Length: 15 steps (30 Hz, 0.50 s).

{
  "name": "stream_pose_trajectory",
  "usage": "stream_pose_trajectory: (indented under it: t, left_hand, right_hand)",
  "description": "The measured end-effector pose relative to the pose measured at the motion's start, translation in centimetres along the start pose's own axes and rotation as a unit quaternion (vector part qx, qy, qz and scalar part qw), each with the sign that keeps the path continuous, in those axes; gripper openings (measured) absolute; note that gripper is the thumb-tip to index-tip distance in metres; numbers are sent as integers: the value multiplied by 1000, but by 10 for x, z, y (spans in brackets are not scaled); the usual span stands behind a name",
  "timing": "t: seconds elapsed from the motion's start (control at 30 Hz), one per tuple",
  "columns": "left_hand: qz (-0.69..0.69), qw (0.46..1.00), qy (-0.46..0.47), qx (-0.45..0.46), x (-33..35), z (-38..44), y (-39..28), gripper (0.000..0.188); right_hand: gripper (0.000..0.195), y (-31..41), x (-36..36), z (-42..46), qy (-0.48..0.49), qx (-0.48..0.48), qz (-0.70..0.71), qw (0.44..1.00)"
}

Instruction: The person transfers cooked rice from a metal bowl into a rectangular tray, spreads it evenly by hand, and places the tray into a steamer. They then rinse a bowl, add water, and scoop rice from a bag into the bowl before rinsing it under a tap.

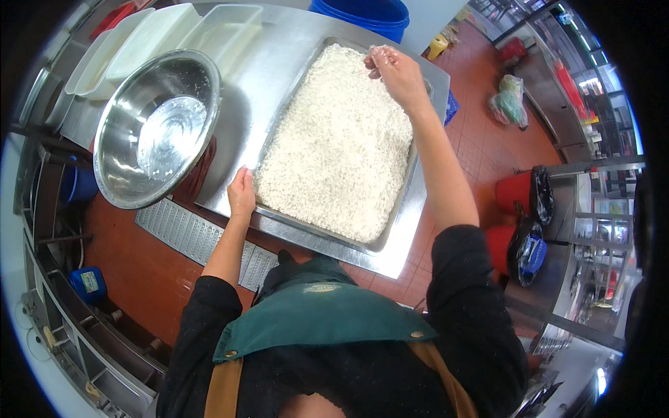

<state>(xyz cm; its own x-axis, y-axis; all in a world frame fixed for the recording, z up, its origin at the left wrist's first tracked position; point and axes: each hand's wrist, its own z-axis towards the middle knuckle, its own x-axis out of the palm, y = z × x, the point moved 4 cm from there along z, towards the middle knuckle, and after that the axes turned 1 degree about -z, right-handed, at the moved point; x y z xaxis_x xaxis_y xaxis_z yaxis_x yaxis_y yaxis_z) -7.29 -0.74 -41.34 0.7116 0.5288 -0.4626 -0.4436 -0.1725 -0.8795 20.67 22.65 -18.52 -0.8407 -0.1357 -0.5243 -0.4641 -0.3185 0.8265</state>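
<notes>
A shallow metal tray [384, 245] heaped with white rice-like grains [339, 141] lies before me on a stainless steel table [277, 28]. At the tray's left edge, near its front corner, my left hand [242, 192] rests with its fingers along the rim; whether it grips the rim I cannot tell. My right hand [392, 65] is above the far right part of the grains, its fingers curled and bits of white grain stuck to them. What lies inside those fingers is hidden. A large steel bowl [157, 128], nearly bare inside, stands left of the tray.
White plastic tubs [151, 42] and a translucent tub [225, 31] stand at the back left. A blue bin [360, 13] is beyond the table. Red bins [504, 248] with black liners and a plastic bag [509, 102] are on the right. A floor grate [177, 230] runs below.
</notes>
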Motion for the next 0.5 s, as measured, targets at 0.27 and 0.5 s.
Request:
stream_pose_trajectory:
  t: [0.27,0.5]
  left_hand:
    - [25,1000,-10,16,4,2,5,35]
    - [11,999,13,-46,-3,-2,-5,33]
  right_hand:
    - [21,-116,72,-20,83,32,-392,916]
    - [27,-122,129,77,55,-51,-407,910]
